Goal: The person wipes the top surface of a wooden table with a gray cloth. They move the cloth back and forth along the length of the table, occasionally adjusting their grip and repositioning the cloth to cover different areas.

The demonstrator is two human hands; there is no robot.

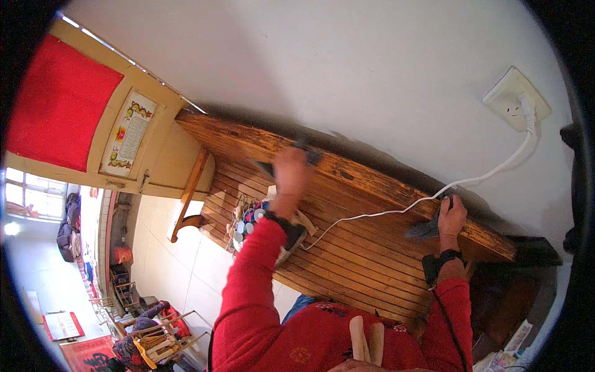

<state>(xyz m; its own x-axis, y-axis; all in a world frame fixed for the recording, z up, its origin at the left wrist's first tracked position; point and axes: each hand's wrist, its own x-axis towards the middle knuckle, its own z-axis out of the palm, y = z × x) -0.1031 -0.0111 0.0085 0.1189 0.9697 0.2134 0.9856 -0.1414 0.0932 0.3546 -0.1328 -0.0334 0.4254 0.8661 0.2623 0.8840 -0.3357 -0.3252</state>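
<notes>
A long wooden bench [362, 242] with a slatted seat stands before me against the wall. My left hand [292, 173], blurred, is on the bench's top rail [346, 174] with a dark grey cloth [312, 154] bunched under its fingers. Farther right along the same rail, my right hand [452, 216] grips a grey cloth [425, 228] that hangs down over the backrest. Both wrists wear dark bands, the right one with a small black device and a cord.
A white power cable [372, 215] runs from the wall socket [517, 100] across the rail to the seat. Small bottles and bundled cords [244, 223] sit there, partly behind my left arm. A wooden armrest [190, 193] and a cream door [169, 160] are at left.
</notes>
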